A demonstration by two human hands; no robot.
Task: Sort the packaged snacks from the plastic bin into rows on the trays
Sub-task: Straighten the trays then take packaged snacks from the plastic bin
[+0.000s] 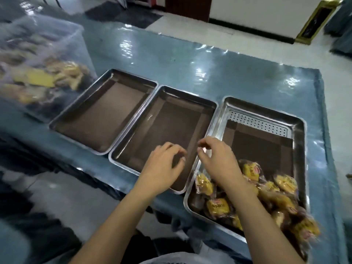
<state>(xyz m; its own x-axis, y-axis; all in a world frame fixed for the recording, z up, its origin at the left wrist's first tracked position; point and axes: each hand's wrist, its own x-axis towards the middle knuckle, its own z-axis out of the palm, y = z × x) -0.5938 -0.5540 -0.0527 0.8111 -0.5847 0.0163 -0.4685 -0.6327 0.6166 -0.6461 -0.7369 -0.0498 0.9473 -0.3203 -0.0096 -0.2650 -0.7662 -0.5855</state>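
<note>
Left hand over middle tray rim

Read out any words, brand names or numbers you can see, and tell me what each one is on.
Snack packs in the right tray: dark lettering and a red logo on yellow labels, too blurred to read.
Bin snacks inside the plastic bin: too blurred, nothing legible.
Left tray and middle tray: no text.
</note>
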